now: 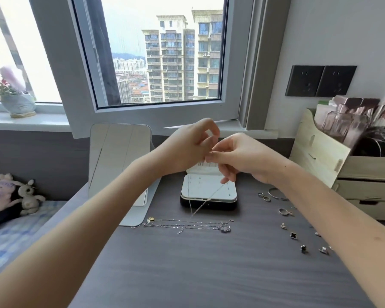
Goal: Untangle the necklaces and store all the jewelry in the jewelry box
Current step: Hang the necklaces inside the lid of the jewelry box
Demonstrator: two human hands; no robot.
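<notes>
My left hand (190, 144) and my right hand (238, 157) meet in the air above the open jewelry box (209, 203), both pinching a thin silver chain necklace (201, 204). Its loose ends hang down in front of the box and reach the desk. The box is black with a white inner panel and its lid stands up behind my hands. Two more necklaces (187, 225) lie stretched across the dark desk in front of the box, one with a purple pendant (225, 228). Rings (265, 197), a bangle (275, 193) and several earrings (295, 235) are scattered at the right.
A white tablet-like mirror (118, 165) leans at the left of the box. A wooden organiser (333, 165) with drawers and brushes stands at the right. Plush toys (13, 194) sit on the bed at the left. A window and sill run behind the desk.
</notes>
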